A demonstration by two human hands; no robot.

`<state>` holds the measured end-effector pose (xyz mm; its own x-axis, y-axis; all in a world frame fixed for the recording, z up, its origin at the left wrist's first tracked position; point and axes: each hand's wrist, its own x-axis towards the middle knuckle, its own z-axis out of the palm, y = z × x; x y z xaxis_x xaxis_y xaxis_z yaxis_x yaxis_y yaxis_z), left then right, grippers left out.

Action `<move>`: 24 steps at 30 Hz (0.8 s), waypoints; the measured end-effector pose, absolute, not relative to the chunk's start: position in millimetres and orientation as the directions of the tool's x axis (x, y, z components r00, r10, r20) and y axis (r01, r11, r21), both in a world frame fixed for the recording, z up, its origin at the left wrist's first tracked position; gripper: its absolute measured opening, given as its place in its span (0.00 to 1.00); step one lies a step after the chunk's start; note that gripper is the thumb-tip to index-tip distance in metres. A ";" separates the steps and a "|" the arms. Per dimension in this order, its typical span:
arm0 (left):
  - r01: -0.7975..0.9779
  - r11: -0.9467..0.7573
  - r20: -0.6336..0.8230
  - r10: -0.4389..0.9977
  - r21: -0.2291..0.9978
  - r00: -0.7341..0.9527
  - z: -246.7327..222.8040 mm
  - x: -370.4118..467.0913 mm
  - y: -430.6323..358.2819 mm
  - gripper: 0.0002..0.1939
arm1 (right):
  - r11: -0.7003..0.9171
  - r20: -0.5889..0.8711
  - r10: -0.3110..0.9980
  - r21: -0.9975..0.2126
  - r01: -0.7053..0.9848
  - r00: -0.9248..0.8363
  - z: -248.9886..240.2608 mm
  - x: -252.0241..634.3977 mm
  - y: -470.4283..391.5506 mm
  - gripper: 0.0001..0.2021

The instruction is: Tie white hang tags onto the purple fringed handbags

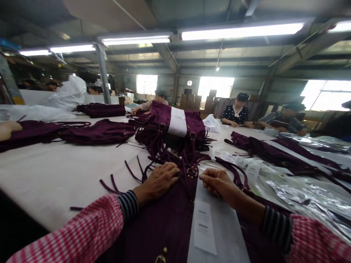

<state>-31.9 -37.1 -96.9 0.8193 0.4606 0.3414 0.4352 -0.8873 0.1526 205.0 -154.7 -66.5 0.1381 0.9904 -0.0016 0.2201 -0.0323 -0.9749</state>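
A purple handbag [153, 226] with brass buckles and thin straps lies in front of me. My left hand [161, 179] rests on its upper part, palm down with the fingers stretched over the straps. My right hand [218, 182] is closed in a pinch beside a buckle [192, 172], at the top of a white paper band [227, 237] that runs down the bag. What sits between those fingertips is too small to make out. On the band lies a white label strip [203, 228] with barcodes.
Beyond my hands, purple bags are stacked, the top one [159, 115] wrapped in a white band [177, 122]. More purple bags [95, 132] lie left. Clear plastic bags [307, 190] cover the right side. Co-workers sit across the table [68, 175]; another person's hand [9, 129] shows far left.
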 end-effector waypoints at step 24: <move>0.560 -0.640 0.185 0.729 0.526 0.659 -65.3 37.6 -27.0 0.09 | 0.131 0.149 0.960 -0.987 0.087 0.238 -22.9 246.4 -163.8 0.17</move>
<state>37.6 -27.0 -65.3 0.6594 0.7287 0.1847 0.5602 -0.6402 0.5257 246.4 -163.8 -22.9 0.2385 0.9597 0.1488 0.0873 0.1314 -0.9875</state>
